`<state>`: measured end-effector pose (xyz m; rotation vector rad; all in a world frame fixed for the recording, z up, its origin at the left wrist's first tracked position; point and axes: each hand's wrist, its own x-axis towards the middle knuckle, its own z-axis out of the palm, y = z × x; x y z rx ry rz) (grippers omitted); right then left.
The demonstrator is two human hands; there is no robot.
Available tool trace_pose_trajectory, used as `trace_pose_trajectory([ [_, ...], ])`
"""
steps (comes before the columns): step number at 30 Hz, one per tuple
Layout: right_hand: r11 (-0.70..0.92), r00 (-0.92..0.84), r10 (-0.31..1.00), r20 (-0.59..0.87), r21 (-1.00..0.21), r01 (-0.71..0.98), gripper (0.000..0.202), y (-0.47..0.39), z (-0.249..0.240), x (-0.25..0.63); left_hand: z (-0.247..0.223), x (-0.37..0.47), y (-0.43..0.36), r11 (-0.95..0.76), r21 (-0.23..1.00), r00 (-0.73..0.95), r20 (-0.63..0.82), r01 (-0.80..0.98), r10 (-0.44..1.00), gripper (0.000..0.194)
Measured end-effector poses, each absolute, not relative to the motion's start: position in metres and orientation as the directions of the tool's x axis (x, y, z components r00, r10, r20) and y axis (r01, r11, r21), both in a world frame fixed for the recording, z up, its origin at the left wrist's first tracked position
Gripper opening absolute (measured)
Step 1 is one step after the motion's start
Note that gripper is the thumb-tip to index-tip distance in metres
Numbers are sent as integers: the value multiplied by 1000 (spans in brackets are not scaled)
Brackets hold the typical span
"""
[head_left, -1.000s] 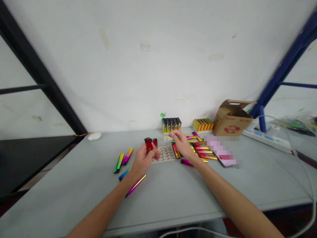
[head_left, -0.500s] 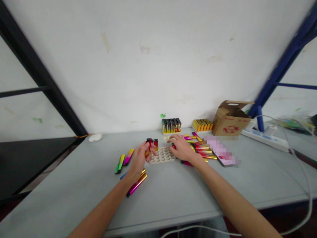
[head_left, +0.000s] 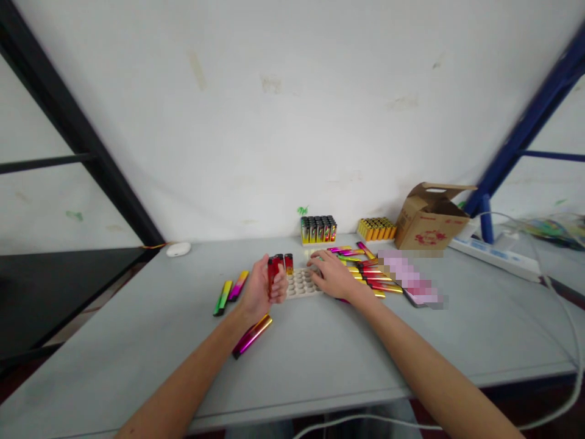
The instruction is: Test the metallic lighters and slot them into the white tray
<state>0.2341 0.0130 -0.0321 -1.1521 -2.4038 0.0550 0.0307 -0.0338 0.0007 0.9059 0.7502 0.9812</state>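
Above the grey surface (head_left: 342, 360), the left hand (head_left: 261, 286) clasps a red lighter (head_left: 270, 271) upright by the holed tray (head_left: 299, 286); whether the right hand (head_left: 337, 275), curled over the tray's right side, holds anything, I cannot tell. A steady, vertical grip seems best.

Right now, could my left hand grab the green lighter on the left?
Probably not yet: your left hand is closed around a red lighter, though nothing covers the green lighter.

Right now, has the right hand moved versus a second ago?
Yes. The right hand now sits lower in view, farther below the black-topped lighters standing at the back.
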Motion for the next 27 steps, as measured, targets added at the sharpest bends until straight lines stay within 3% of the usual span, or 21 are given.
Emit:
trace_pose_trajectory([
  [15,667,-548,733,402,-267,696,23,10,-32,232,-9,35,-30,250,904,315,-139,-346,939,33],
  [27,654,-555,740,381,-214,725,24,8,-29,231,-8,43,-31,170,936,160,-125,-308,979,24],
])
